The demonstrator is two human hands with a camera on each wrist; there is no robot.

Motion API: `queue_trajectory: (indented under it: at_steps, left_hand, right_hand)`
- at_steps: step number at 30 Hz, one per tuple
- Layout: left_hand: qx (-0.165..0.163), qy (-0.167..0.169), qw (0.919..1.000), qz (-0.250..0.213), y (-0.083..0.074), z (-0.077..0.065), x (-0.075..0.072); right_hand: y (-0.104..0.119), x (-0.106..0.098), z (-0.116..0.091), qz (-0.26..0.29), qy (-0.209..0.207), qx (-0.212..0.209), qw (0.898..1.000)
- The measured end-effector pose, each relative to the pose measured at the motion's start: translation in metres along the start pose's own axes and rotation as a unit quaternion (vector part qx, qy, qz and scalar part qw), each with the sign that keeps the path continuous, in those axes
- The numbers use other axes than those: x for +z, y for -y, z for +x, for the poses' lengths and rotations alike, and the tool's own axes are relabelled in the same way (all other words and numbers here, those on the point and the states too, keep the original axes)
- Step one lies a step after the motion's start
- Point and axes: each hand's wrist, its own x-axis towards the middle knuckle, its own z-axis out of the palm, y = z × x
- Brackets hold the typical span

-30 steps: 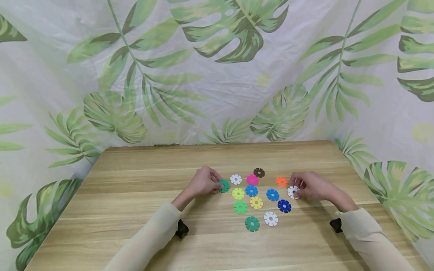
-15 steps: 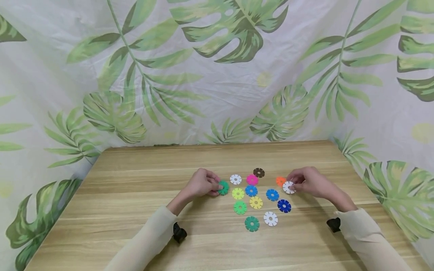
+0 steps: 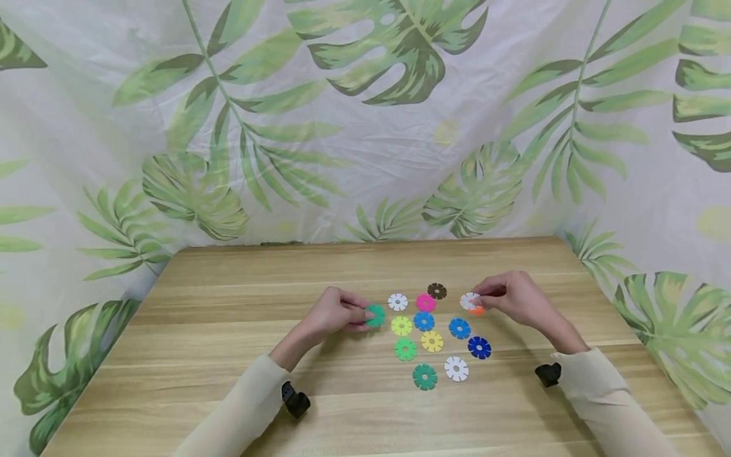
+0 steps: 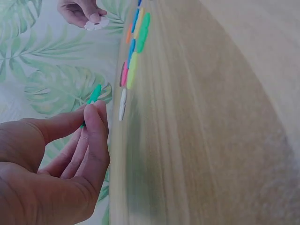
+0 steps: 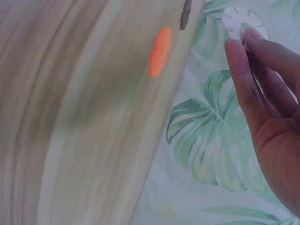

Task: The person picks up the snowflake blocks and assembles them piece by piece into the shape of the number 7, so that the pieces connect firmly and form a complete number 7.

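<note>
In the head view my left hand (image 3: pixel 334 314) pinches a green notched disc (image 3: pixel 374 311) between thumb and fingers, left of the spread of discs. The left wrist view shows this green disc (image 4: pixel 95 92) edge-on, raised off the table. My right hand (image 3: pixel 520 297) pinches a white notched disc (image 3: pixel 465 298) by its edge, thumb against its face. That disc is lifted and partly covers an orange disc (image 3: pixel 476 311) in the head view. In the right wrist view, the white disc (image 5: pixel 231 19) is held up apart from the orange disc (image 5: pixel 161 51) lying on the wood.
Between the hands lie several more notched discs, among them a brown one (image 3: pixel 431 291), a pink one (image 3: pixel 419 303), a dark blue one (image 3: pixel 472 348) and a white one (image 3: pixel 449 369). They rest flat on a wooden table (image 3: pixel 228 355). A leaf-print cloth (image 3: pixel 365 158) hangs behind it.
My right hand has lifted the white disc and carried it leftward and away from me, over the orange disc. My left hand, still holding the green disc, has shifted only slightly.
</note>
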Motion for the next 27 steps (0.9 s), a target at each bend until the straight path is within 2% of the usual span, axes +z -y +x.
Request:
queue_trajectory:
  at_steps: [9,16,27]
  left_hand:
    - [-0.009,-0.006,0.999,-0.043,-0.003,-0.011,-0.003]
    - [-0.01,0.016,0.9974,-0.07,-0.003,-0.017,-0.006]
    - [-0.005,0.022,0.9959,-0.087,-0.011,-0.024,-0.006]
  right_hand:
    - [0.02,0.014,0.006,0.045,-0.019,-0.017,0.999]
    - [0.034,0.038,0.011,0.093,-0.01,-0.02,0.995]
    - [0.063,0.062,0.017,0.181,-0.035,-0.019,0.983]
